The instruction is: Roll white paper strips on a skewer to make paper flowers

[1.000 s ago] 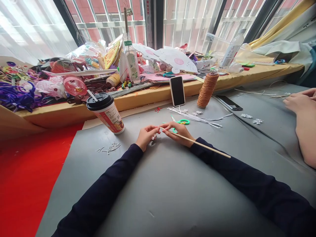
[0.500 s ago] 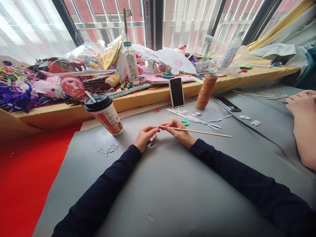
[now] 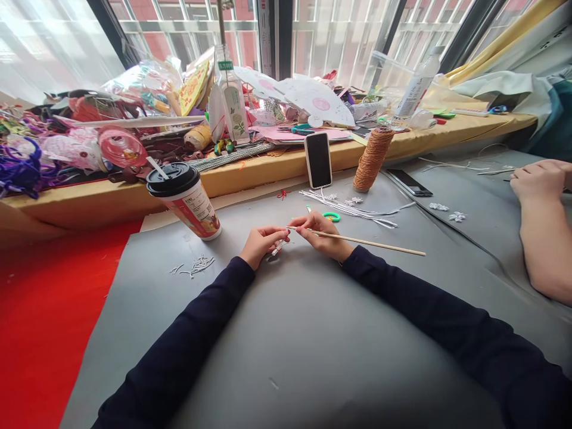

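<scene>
My left hand (image 3: 263, 243) is closed in a pinch on a small white cord piece (image 3: 277, 247), whose loose ends stick out below the fingers. Between thumb and fingers of my right hand (image 3: 320, 233) is a thin wooden stick (image 3: 379, 243). Its tip meets the left fingertips, and its long end points right. Just beyond the right hand lie green-handled scissors (image 3: 331, 217), partly hidden by it. White cords (image 3: 353, 207) are spread behind them, with small white knotted flowers (image 3: 354, 201) close by.
A lidded paper cup (image 3: 190, 205) and short cord scraps (image 3: 196, 266) are on the left. A phone (image 3: 319, 159) stands by a brown twine spool (image 3: 374, 159). Another phone (image 3: 409, 182) lies to the right, near another person's hand (image 3: 538, 182). Craft supplies crowd the sill (image 3: 263, 170).
The stick's far end has swung slightly down and right, while both hands stay together. The whole view has shifted a little.
</scene>
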Motion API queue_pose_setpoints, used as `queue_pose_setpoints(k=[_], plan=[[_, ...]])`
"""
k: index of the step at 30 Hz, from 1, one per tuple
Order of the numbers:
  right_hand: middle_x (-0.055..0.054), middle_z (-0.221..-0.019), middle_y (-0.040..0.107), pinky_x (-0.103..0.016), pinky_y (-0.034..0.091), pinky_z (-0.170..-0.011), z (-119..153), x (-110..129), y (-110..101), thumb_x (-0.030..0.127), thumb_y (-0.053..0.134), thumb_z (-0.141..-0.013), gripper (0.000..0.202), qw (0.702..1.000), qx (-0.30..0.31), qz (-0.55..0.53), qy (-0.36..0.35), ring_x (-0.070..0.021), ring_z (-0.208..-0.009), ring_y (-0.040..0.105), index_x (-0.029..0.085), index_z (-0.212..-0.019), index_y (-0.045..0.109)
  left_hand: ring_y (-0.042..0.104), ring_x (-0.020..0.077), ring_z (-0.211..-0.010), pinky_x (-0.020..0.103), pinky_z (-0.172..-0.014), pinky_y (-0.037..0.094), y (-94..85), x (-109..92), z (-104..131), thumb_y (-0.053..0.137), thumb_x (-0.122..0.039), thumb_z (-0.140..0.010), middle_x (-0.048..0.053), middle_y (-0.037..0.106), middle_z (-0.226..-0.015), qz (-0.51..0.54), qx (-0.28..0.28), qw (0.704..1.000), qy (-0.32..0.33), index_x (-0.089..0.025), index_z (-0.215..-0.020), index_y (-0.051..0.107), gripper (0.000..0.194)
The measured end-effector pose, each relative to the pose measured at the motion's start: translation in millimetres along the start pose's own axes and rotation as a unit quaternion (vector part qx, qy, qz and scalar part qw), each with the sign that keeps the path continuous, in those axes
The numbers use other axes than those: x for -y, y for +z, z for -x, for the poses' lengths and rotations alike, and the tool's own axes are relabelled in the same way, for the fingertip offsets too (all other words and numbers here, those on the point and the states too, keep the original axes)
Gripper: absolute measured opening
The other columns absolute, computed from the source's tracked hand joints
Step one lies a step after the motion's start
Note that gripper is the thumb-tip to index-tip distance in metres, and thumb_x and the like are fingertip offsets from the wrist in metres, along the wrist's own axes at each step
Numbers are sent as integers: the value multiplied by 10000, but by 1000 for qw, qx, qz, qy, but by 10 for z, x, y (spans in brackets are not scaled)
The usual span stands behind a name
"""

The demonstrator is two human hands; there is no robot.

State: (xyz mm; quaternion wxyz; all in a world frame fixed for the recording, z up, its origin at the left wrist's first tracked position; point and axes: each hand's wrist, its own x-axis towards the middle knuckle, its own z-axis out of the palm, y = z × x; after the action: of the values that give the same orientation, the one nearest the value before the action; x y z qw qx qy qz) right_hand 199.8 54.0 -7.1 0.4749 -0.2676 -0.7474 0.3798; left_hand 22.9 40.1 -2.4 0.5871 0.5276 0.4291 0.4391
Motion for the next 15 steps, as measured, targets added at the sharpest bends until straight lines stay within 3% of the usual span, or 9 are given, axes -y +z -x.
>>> queue_pose_setpoints(k=[7, 11, 15], plan=[[-52, -996, 594, -356, 441, -814, -7, 31, -119, 252, 489, -801, 87, 985, 82, 123, -92, -161, -957, 550, 216, -788, 410, 401, 44, -404, 204, -392, 228, -66, 5, -30, 664, -331, -600, 35, 609, -621, 8, 42, 998, -38, -113, -704, 639, 243], [-56, -1006, 593, -373, 447, -805, -8, 37, -129, 224, 480, -808, 117, 978, 97, 142, -120, -151, -934, 553, 223, -791, 364, 326, 25, -381, 200, -383, 170, -93, 19, -47, 661, -289, -597, 26, 596, -573, 23, 62, 997, -39, -106, -694, 629, 209], [-72, -1010, 585, -362, 464, -782, -27, 13, -156, 167, 470, -808, 147, 957, 128, 172, -193, -143, -941, 544, 214, -772, 336, 288, 14, -371, 198, -388, 167, -116, 15, -52, 655, -271, -600, 25, 595, -565, 10, 83, 995, -49, -93, -703, 625, 207]])
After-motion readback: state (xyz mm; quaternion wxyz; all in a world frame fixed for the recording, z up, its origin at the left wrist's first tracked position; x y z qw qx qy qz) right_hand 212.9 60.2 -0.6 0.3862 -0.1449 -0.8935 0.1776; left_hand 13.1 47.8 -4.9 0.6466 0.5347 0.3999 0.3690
